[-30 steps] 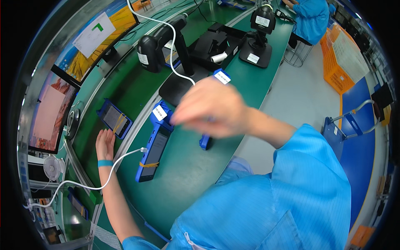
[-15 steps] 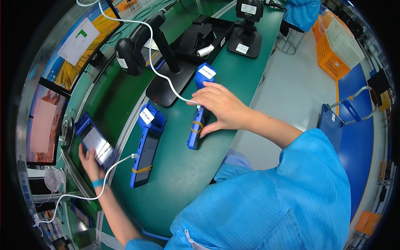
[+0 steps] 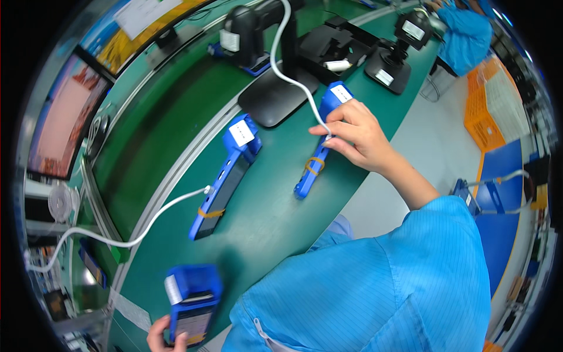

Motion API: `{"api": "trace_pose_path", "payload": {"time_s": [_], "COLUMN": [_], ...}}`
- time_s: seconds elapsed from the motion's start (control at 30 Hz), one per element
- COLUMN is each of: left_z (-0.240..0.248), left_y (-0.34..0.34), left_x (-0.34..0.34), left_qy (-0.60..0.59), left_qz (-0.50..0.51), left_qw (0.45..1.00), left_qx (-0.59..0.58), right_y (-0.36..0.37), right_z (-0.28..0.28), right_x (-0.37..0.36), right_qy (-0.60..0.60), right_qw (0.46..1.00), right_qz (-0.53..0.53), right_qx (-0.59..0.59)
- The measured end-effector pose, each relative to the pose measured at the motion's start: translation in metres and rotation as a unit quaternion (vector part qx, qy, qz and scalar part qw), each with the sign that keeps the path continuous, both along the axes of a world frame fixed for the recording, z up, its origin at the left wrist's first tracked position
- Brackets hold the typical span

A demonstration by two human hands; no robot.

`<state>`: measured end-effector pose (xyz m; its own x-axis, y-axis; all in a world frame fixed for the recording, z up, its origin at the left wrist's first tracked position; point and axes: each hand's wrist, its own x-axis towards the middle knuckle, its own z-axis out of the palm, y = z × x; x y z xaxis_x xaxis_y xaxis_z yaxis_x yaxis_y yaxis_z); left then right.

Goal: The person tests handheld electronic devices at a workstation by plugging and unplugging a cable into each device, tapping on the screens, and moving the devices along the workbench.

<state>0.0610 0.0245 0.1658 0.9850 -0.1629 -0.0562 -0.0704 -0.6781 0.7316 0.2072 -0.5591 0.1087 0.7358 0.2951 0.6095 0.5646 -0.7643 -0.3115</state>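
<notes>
Blue plastic handheld terminal with a white label (image 3: 226,176) lies on the smooth green table (image 3: 258,226), one thin white cable (image 3: 176,201) joined to its side. To the right of this terminal, the right hand (image 3: 359,136) pinches, between thumb and forefinger, the end of a thick white cable (image 3: 297,84) at a second blue terminal (image 3: 320,155). Nearer to the person than the first terminal, the left hand (image 3: 167,339) grips a third blue terminal (image 3: 193,305) by its lower end (this hand is partly cut by the picture's edge).
</notes>
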Motion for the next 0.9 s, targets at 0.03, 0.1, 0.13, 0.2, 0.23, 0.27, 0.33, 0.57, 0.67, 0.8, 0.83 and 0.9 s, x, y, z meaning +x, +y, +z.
{"api": "trace_pose_path", "payload": {"time_s": [0.03,0.1,0.13,0.2,0.23,0.27,0.33,0.57,0.67,0.8,0.83,0.9], "left_z": [0.007,0.02,0.023,0.009,0.0,-0.003,-0.012,-0.036,-0.015,-0.035,-0.051,-0.047], "left_y": [-0.034,-0.105,-0.12,-0.166,-0.179,-0.191,-0.211,-0.249,-0.241,-0.24,-0.241,-0.237], "left_x": [0.005,0.03,0.042,0.067,0.077,0.082,0.093,0.124,0.104,0.062,0.062,0.067], "left_qy": [-0.064,-0.136,-0.153,-0.28,-0.311,-0.312,-0.328,-0.412,-0.414,-0.218,-0.227,-0.247], "left_qz": [-0.091,-0.205,-0.268,-0.26,-0.27,-0.259,-0.256,-0.289,-0.293,-0.3,-0.276,-0.27], "left_qw": [0.992,0.965,0.943,0.91,0.893,0.899,0.896,0.854,0.859,0.917,0.929,0.925], "left_qx": [0.062,0.09,0.122,0.162,0.181,0.166,0.157,0.134,0.073,0.147,0.097,0.1], "right_y": [0.005,0.007,0.005,0.007,0.012,0.023,0.042,0.095,0.106,0.119,0.12,0.123], "right_z": [0.005,0.012,0.015,0.01,0.009,0.011,0.01,0.003,0.007,0.011,0.009,0.008], "right_x": [0.005,0.006,0.006,-0.009,-0.018,-0.027,-0.044,-0.078,-0.074,-0.069,-0.068,-0.067], "right_qy": [-0.018,-0.021,-0.026,-0.057,-0.075,-0.093,-0.093,-0.074,-0.047,-0.045,-0.024,0.02], "right_qw": [1.0,0.999,0.997,0.995,0.994,0.993,0.993,0.991,0.991,0.985,0.985,0.983], "right_qz": [0.015,0.041,0.046,0.038,0.036,0.042,0.054,0.101,0.118,0.163,0.171,0.178], "right_qx": [0.004,-0.029,-0.057,-0.071,-0.068,-0.063,-0.042,-0.036,-0.033,-0.037,-0.009,0.029]}}
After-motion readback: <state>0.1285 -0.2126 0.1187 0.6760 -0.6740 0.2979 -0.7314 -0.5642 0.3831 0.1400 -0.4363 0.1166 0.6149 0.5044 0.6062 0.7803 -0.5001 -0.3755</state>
